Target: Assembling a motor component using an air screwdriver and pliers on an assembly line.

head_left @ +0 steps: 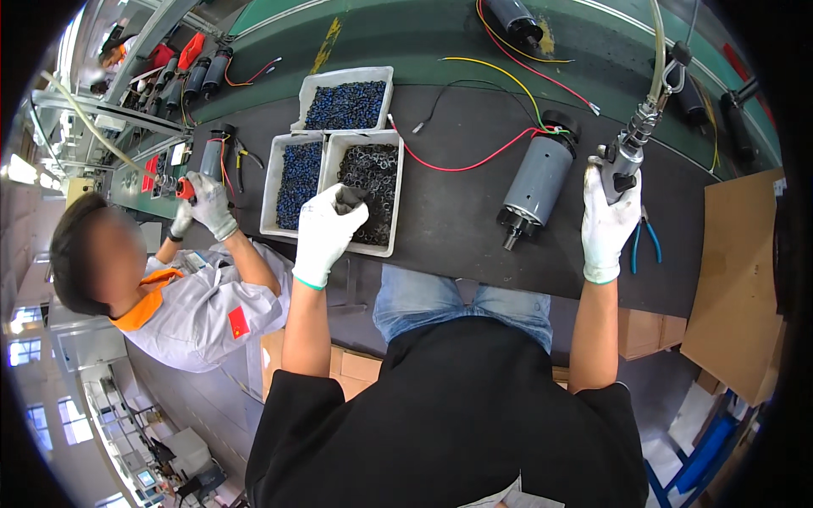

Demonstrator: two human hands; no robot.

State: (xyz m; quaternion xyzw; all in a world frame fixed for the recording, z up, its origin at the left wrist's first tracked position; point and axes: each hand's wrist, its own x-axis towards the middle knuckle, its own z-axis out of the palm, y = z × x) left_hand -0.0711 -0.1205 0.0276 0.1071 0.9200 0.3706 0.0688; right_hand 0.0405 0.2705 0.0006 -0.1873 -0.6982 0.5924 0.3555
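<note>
My left hand, in a white glove with dark fingertips, is pinched closed over the front corner of a white bin of black ring-shaped washers. Whatever lies between those fingers is too small to make out. A silver air screwdriver, hanging from a hose, is gripped in my gloved right hand. Between my hands a grey cylindrical motor lies tilted on the black mat, its shaft toward me. Red, yellow and black wires run from its far end. Neither hand touches it.
Two more white bins hold small blue-and-black parts. Blue-handled pliers lie beside my right hand, and a cardboard sheet stands at the right. Other motors rest on the green surface beyond. At the left a co-worker holds a red-and-silver tool.
</note>
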